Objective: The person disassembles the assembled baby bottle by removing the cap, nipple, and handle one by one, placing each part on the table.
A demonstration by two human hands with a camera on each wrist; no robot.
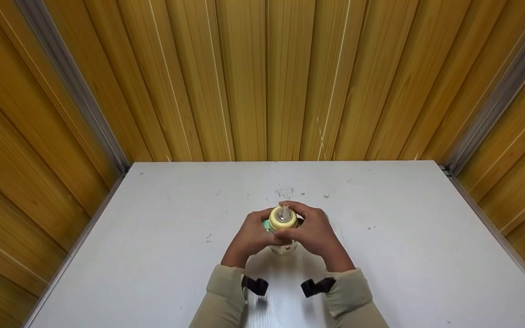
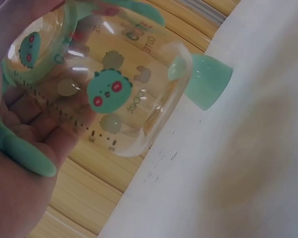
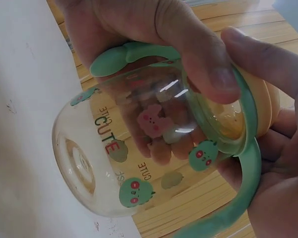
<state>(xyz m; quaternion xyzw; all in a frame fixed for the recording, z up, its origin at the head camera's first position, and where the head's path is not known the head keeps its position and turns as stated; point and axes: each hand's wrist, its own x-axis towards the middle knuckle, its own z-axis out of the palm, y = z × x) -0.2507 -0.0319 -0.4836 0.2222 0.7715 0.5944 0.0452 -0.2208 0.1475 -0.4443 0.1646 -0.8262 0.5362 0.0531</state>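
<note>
A clear baby bottle (image 1: 285, 249) with green handles (image 3: 249, 173) and small printed cartoon figures is held between both hands above the table. My left hand (image 1: 254, 234) grips the bottle around its upper body and handles; in the right wrist view its thumb lies across the neck. Around the yellow collar (image 3: 269, 101) at the top, the fingers and thumb of my right hand (image 1: 316, 230) are curled. From that collar a clear nipple (image 1: 285, 212) sticks up. The bottle looks empty of liquid.
A light green cap (image 2: 208, 82) stands on the white table (image 1: 176, 228), beyond the bottle in the left wrist view. Wood-patterned panels (image 1: 244, 82) rise behind the table and on both sides, with grey metal posts (image 1: 80, 86) at the corners.
</note>
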